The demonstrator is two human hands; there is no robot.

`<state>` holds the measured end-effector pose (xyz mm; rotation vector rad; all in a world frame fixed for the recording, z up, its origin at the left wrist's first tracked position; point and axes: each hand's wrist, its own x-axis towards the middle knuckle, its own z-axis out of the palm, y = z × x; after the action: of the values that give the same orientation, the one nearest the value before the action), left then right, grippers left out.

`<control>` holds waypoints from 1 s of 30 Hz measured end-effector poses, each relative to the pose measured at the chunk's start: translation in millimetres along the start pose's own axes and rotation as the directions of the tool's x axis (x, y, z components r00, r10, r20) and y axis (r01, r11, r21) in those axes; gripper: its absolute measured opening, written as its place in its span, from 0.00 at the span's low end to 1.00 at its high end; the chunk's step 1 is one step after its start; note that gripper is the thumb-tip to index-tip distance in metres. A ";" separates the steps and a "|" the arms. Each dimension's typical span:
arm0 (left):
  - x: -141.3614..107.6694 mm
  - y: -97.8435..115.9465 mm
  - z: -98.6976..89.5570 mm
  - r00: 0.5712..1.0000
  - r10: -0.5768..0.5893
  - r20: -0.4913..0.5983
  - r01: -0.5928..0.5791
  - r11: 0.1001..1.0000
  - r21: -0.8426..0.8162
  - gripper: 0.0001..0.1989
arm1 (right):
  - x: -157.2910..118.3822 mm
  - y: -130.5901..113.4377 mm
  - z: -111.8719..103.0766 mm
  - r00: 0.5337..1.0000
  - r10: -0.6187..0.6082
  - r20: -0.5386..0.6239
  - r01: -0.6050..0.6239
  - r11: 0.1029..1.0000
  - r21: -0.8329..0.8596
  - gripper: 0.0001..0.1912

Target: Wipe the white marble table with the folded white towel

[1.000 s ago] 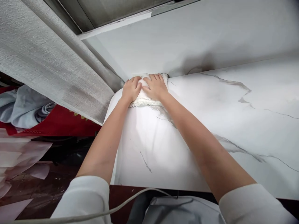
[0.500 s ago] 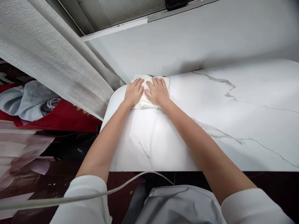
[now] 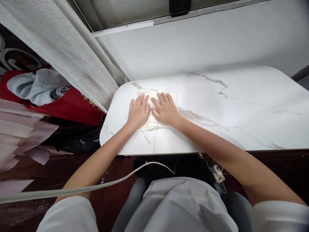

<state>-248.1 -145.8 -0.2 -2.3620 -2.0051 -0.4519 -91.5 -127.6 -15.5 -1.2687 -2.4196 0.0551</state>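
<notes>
A cream-white cloth [image 3: 154, 124] lies flat on the white, marble-patterned table [image 3: 241, 119], towards its left end. Both of my palms press down on it. My left hand [image 3: 138, 112] rests over the cloth's left edge with its fingers stretched forward. On the right part of the cloth lies my right hand [image 3: 166, 110], its fingers spread. The thumbs point towards each other with a strip of cloth showing between them.
A grey curtain [image 3: 79, 54] hangs at the table's left end. A black object [image 3: 180, 7] stands on the ledge above the wall. A pale cable [image 3: 108, 185] crosses in front of me. Left of the table sits a red bag [image 3: 72, 106] with grey cloth; below is a power strip [image 3: 217, 174].
Both hands and the cloth have moved back towards me, away from the table's far edge. The camera view has shifted too, showing more of the table's right end.
</notes>
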 end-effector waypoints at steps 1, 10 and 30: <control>-9.4 4.9 -1.2 1.000 0.002 -0.002 -0.002 1.000 0.005 0.26 | -9.0 -3.3 -3.4 1.000 -0.001 0.004 0.001 1.000 -0.004 0.28; -94.6 66.4 -13.0 0.998 0.058 -0.025 -0.055 0.992 0.114 0.25 | -100.5 -11.0 -39.9 0.994 -0.101 0.032 0.101 0.995 0.010 0.30; 50.5 75.6 23.2 0.992 0.129 0.004 -0.128 0.988 -0.081 0.23 | -13.2 77.5 -42.4 0.962 0.177 0.206 -0.175 0.984 -0.029 0.31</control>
<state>-163.1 -106.2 2.2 -2.5258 -1.8577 -0.5268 -8.8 -99.1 2.0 -1.5505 -2.4729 0.2370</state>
